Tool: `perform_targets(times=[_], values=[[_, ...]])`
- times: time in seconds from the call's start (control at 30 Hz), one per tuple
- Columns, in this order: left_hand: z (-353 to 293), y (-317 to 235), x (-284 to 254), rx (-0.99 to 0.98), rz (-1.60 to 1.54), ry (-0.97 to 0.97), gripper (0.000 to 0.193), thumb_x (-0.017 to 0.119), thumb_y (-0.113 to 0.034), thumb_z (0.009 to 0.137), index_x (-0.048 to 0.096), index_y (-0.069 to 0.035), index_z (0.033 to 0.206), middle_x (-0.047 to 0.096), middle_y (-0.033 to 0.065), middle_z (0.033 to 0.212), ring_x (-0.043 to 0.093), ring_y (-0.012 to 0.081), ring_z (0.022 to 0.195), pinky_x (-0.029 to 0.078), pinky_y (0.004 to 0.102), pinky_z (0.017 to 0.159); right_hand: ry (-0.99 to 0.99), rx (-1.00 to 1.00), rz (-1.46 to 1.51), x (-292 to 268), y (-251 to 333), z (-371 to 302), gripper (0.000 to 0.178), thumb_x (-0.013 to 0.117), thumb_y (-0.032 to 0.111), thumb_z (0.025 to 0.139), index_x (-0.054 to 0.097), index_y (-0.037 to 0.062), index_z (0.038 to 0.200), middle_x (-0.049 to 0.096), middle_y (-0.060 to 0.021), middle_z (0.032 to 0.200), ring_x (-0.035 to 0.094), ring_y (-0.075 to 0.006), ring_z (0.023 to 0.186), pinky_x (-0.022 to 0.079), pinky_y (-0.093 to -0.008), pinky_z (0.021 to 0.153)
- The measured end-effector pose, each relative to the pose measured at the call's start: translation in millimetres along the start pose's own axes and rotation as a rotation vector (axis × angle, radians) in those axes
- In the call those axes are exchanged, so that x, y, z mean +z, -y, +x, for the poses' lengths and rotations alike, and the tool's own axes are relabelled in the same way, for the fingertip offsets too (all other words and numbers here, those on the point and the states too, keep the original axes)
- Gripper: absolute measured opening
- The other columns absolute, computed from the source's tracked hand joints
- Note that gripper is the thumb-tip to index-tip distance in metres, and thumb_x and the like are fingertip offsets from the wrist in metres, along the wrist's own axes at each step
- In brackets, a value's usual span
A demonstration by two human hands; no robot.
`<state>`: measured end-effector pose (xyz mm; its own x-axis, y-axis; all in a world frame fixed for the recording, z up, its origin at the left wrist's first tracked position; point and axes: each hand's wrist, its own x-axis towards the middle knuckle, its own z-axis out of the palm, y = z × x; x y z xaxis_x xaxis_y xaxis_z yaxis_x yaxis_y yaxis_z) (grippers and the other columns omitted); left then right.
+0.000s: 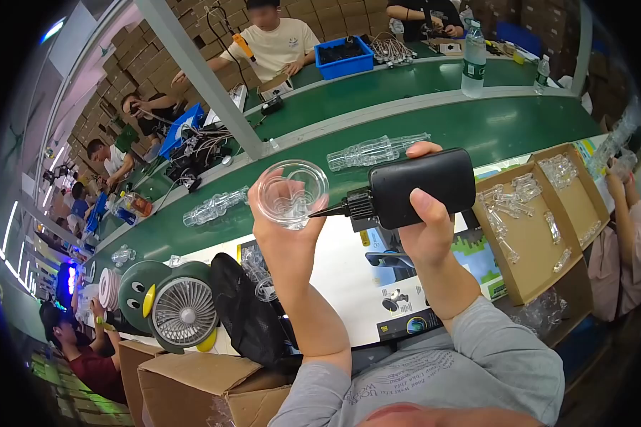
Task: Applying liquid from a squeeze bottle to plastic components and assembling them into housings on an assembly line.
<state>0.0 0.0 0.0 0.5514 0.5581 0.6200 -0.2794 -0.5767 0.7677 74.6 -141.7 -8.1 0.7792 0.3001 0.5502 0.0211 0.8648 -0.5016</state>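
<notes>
My left hand (pixel 288 250) grips a clear, round cup-shaped part (pixel 293 178), its wide rim tilted toward me. In my right hand (pixel 433 226) is a black squeeze bottle (pixel 426 186) lying on its side, with a long thin nozzle pointing left. The nozzle's tip reaches the lower right of the clear part; I cannot tell whether it touches or whether anything flows out. Beyond my hands, clear ribbed tube-like parts (pixel 367 153) lie on the green bench, with another clear ribbed part (pixel 216 206) farther left.
Right of me is a cardboard tray (pixel 530 274) with small clear pieces. A penguin-shaped fan (pixel 185 313) and black bag (pixel 242 313) stand at my left, above an open carton (pixel 192 370). Printed sheets (pixel 349 285) cover the near bench. Water bottles (pixel 474 60) and co-workers are beyond.
</notes>
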Motion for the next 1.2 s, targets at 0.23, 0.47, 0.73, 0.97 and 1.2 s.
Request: perform_targets(times=[0.23, 0.47, 0.73, 0.97, 1.2], values=[[-2, -4, -2, -0.007, 0.029, -0.010, 0.062, 0.072, 0.000, 0.061, 0.044, 0.000, 0.116, 0.058, 0.0062, 0.089, 0.055, 0.0141, 0.085, 0.042, 0.0262, 0.082, -0.012, 0.013, -0.024, 3, 0, -1, 0.047, 0.064, 0.010, 0.071, 0.045, 0.0039, 0.113, 0.051, -0.0088, 0.103, 0.058, -0.0152, 0.090, 0.050, -0.0277, 0.078], [-3, -1, -6, 0.030, 0.087, -0.007, 0.061, 0.073, 0.000, 0.063, 0.046, -0.005, 0.117, 0.059, 0.0074, 0.087, 0.057, 0.0170, 0.082, 0.045, 0.0293, 0.078, 0.041, -0.119, -0.165, 1, 1, 0, 0.054, 0.070, 0.006, 0.067, 0.046, 0.0015, 0.116, 0.051, -0.0091, 0.108, 0.057, -0.0149, 0.093, 0.049, -0.0263, 0.080], [-1, 0, -11, 0.019, 0.133, 0.016, 0.063, 0.068, 0.004, 0.059, 0.041, -0.004, 0.116, 0.060, 0.0102, 0.087, 0.059, 0.0202, 0.082, 0.046, 0.0303, 0.078, 0.243, -0.148, -0.328, -19, 7, 10, 0.054, 0.076, 0.007, 0.061, 0.054, -0.0020, 0.109, 0.056, -0.0129, 0.106, 0.057, -0.0185, 0.094, 0.049, -0.0292, 0.082], [-1, 1, -9, 0.014, 0.160, 0.008, 0.062, 0.069, 0.003, 0.059, 0.041, -0.004, 0.115, 0.060, 0.0104, 0.087, 0.059, 0.0206, 0.082, 0.046, 0.0304, 0.078, 0.413, -0.161, -0.451, -36, 8, 25, 0.060, 0.080, 0.019, 0.061, 0.056, -0.0036, 0.111, 0.057, -0.0173, 0.104, 0.058, -0.0229, 0.094, 0.048, -0.0320, 0.082], [-1, 1, -11, -0.014, 0.129, 0.018, 0.063, 0.070, 0.004, 0.058, 0.042, -0.003, 0.114, 0.060, 0.0097, 0.086, 0.058, 0.0196, 0.080, 0.046, 0.0295, 0.077, 0.275, 0.023, -0.330, -29, 9, 17, 0.058, 0.079, 0.018, 0.064, 0.056, -0.0068, 0.111, 0.056, -0.0167, 0.106, 0.059, -0.0247, 0.095, 0.048, -0.0316, 0.082]])
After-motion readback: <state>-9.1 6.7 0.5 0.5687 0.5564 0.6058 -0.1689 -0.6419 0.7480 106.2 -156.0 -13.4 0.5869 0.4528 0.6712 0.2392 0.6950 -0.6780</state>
